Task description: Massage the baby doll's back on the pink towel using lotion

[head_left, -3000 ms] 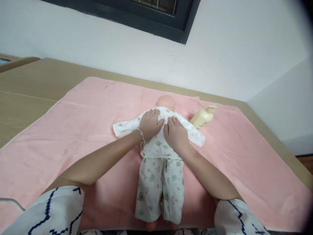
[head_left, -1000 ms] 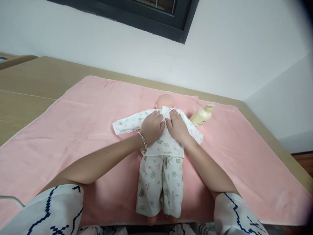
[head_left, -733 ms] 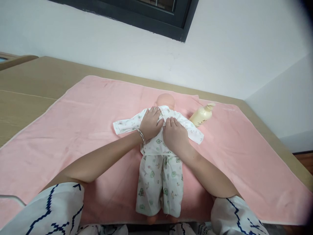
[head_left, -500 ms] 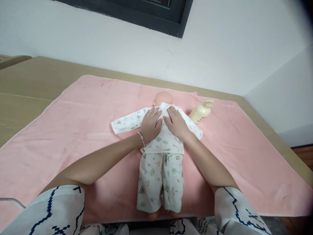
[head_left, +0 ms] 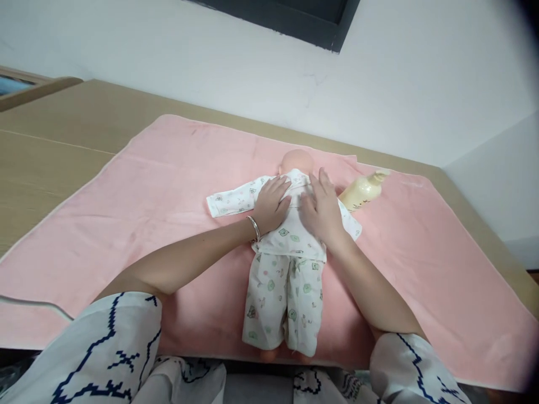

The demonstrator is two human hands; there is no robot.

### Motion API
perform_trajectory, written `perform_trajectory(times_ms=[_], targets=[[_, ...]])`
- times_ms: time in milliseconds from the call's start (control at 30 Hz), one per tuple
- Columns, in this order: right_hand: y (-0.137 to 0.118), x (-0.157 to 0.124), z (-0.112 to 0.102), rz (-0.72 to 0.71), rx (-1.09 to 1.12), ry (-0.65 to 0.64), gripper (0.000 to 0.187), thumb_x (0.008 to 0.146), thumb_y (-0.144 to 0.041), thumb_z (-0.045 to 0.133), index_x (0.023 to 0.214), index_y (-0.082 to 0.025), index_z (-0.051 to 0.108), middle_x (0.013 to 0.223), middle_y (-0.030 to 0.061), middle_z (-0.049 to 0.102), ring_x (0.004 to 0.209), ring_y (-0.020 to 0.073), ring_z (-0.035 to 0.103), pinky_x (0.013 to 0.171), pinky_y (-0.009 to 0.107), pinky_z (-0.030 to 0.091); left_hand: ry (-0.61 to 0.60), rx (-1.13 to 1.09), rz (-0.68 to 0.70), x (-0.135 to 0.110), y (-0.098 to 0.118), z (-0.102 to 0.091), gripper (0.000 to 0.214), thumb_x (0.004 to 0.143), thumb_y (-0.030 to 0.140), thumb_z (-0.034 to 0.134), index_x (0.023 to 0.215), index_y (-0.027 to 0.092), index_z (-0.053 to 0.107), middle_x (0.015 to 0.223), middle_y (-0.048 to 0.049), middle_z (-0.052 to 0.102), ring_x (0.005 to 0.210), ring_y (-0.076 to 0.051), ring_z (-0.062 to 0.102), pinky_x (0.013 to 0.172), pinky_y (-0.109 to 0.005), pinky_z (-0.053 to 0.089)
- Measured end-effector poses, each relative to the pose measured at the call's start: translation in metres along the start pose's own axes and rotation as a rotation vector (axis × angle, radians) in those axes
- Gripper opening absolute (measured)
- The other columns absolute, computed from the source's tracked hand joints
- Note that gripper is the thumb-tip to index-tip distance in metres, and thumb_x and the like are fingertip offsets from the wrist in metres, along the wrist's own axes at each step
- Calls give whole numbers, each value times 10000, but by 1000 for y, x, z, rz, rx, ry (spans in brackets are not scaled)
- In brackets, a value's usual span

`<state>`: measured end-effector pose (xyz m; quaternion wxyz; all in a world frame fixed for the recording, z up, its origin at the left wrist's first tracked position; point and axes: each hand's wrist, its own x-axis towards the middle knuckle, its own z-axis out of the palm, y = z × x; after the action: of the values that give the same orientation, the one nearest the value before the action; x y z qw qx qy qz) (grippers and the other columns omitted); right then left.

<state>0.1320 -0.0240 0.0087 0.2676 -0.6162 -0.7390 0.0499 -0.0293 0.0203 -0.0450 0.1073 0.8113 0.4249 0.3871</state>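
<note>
A baby doll [head_left: 297, 161] in white printed pyjamas lies stretched out, feet toward me, its face not visible. The printed trousers [head_left: 265, 297] cover its legs, and one sleeve reaches out to the left. My left hand [head_left: 272, 205] rests flat on the left side of the doll's upper back, a silver bangle at the wrist. Over the right side is my right hand [head_left: 322, 207], fingers spread and somewhat blurred; its palm appears tipped up, and whether it touches the cloth I cannot tell. A pale yellow pump bottle [head_left: 361, 192] lies just right of the doll's shoulder.
A pink blanket [head_left: 168, 185] spreads over a wooden table [head_left: 122, 109]. Behind the table stands a white wall [head_left: 252, 78] with a dark frame [head_left: 303, 25] above. At the left lies a pale cord [head_left: 37, 303].
My right hand has lifted and turned from lying flat on the doll's back. My left hand keeps its place on the doll. The whole view has shifted slightly.
</note>
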Motion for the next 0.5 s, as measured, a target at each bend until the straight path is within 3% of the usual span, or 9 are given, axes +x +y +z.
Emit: perform_trajectory(times_ms=[167,367,500], targets=[[2,1,2,15,-22,-133,605,1030,-414,343,1558,-120,374,1674,184,278,1580,359,158,1245,642,151,23,-14,8,0,-1,1,462,1003,313,366,1370,127,577,1514,-144,541,1468,-257,433,1251,-495,318],[0,-3,8,-36,-2,81,625,1017,-340,331,1593,-106,270,1700,161,212,1601,275,83,1269,570,161,32,-22,20,0,-3,1,459,999,323,382,1375,146,576,1508,-139,548,1462,-260,441,1246,-497,325],[0,3,10,-45,-30,-87,557,1003,-323,380,1513,-111,447,1640,170,363,1563,310,249,1262,582,186,27,-25,7,0,-2,1,460,970,300,406,1372,163,583,1501,-135,558,1453,-269,456,1237,-530,340]])
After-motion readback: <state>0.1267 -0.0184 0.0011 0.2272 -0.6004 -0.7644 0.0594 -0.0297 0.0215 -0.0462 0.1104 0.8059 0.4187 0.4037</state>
